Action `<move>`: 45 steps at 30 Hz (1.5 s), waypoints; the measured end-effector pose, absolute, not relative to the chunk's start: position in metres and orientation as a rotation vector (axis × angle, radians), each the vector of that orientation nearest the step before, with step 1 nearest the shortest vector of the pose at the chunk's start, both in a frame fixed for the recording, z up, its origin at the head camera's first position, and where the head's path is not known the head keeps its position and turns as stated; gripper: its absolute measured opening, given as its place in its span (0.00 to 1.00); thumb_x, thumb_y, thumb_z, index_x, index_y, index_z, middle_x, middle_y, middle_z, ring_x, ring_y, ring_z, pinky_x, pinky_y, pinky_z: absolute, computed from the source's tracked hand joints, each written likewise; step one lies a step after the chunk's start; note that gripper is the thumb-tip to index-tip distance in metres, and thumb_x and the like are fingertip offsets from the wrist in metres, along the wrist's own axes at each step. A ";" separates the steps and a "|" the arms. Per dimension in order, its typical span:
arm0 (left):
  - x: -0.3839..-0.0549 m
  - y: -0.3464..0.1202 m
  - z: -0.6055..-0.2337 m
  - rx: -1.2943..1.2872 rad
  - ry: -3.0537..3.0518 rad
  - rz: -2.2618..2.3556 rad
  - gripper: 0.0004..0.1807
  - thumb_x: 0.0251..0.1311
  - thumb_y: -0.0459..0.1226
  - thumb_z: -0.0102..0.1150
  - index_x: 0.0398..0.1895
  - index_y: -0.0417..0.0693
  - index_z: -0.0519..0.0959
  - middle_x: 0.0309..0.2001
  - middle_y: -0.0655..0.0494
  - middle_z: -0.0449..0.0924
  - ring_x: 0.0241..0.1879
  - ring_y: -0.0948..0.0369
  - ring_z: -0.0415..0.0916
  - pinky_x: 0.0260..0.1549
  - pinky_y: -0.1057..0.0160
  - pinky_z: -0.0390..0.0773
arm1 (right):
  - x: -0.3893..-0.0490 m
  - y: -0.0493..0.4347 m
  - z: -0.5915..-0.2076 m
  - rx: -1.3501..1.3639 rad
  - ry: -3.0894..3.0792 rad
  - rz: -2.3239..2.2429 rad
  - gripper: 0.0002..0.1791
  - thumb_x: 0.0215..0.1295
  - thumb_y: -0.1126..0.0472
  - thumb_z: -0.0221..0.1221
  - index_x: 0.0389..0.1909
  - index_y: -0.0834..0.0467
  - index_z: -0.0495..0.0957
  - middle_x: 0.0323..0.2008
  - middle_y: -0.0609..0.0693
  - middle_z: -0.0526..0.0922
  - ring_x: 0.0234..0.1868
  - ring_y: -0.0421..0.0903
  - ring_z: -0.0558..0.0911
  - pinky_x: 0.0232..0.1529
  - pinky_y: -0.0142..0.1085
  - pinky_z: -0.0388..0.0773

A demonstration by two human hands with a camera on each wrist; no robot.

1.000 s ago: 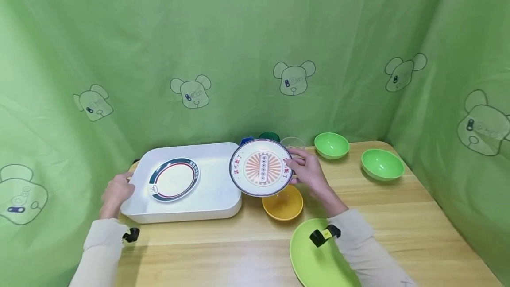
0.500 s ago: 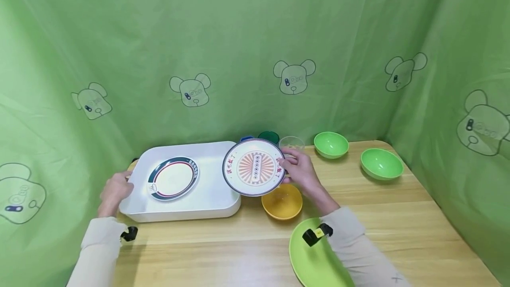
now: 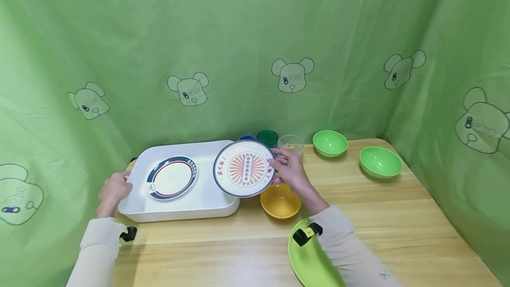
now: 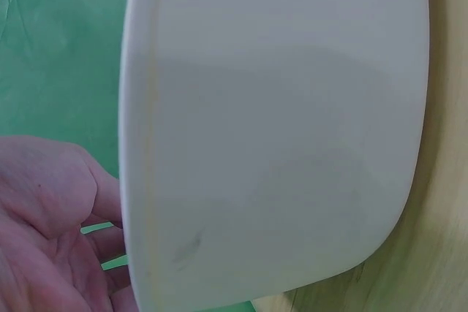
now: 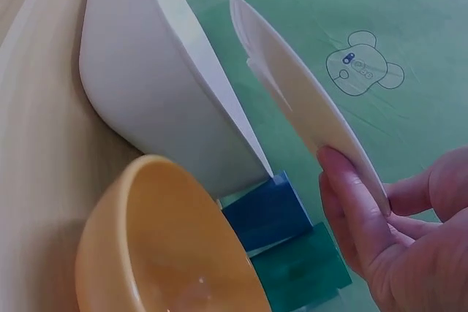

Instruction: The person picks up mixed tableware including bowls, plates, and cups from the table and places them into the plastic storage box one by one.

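Note:
My right hand [image 3: 290, 168] pinches the right rim of a white plate [image 3: 244, 168] with a red sunburst print. In the right wrist view that plate [image 5: 300, 100] is tilted, with fingers on its underside. It overlaps the right end of a white rounded tub [image 3: 213, 176] in the head view. My left hand [image 3: 114, 191] holds the tub's left edge; in the left wrist view its fingertips are hidden behind the rim of the tub [image 4: 278, 144]. A second white plate [image 3: 172, 178], with a dark green and red border, lies inside the tub's outline.
Right of the tub stands an orange bowl [image 3: 280, 202]. Behind it are a dark green cup [image 3: 267, 138], a clear cup [image 3: 291, 143] and a blue object [image 3: 247, 137]. Two green bowls [image 3: 330, 143] sit at back right. A lime green plate [image 3: 311, 251] lies under the right forearm.
My right hand has carried the sunburst plate leftward, further over the tub's right end. More of the clear cup shows now. The left hand has stayed at the tub's edge.

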State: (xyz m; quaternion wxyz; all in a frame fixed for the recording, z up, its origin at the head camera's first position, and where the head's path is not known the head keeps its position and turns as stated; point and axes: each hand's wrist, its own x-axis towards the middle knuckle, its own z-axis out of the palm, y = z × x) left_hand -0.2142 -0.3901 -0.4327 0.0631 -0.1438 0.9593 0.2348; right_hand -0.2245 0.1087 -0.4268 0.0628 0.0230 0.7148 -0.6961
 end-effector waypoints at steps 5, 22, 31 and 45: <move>-0.214 -0.390 -0.434 -0.438 2.889 0.713 0.36 0.61 0.30 0.47 0.75 0.31 0.60 0.62 0.23 0.70 0.49 0.35 0.77 0.29 0.53 0.79 | -0.223 0.101 -0.427 0.091 2.154 -2.104 0.26 0.74 0.68 0.58 0.72 0.61 0.70 0.45 0.65 0.84 0.27 0.46 0.84 0.22 0.33 0.83; -0.212 -0.389 -0.431 -0.464 2.886 0.705 0.35 0.62 0.31 0.46 0.75 0.31 0.59 0.62 0.23 0.70 0.47 0.36 0.77 0.31 0.50 0.79 | -0.221 0.077 -0.429 0.149 2.105 -2.139 0.26 0.73 0.68 0.59 0.70 0.59 0.72 0.47 0.65 0.84 0.27 0.47 0.85 0.23 0.34 0.84; -0.212 -0.391 -0.427 -0.404 2.872 0.735 0.35 0.62 0.31 0.45 0.75 0.31 0.58 0.60 0.23 0.71 0.50 0.33 0.76 0.35 0.45 0.80 | -0.220 0.072 -0.432 0.171 2.049 -2.167 0.27 0.73 0.67 0.59 0.71 0.58 0.71 0.50 0.65 0.83 0.30 0.49 0.87 0.23 0.34 0.84; -0.214 -0.393 -0.426 -0.353 2.849 0.800 0.35 0.61 0.29 0.44 0.74 0.27 0.57 0.62 0.20 0.68 0.56 0.29 0.72 0.49 0.37 0.79 | -0.219 0.063 -0.432 0.159 1.914 -2.241 0.27 0.72 0.69 0.59 0.71 0.58 0.70 0.49 0.65 0.82 0.32 0.48 0.87 0.23 0.34 0.84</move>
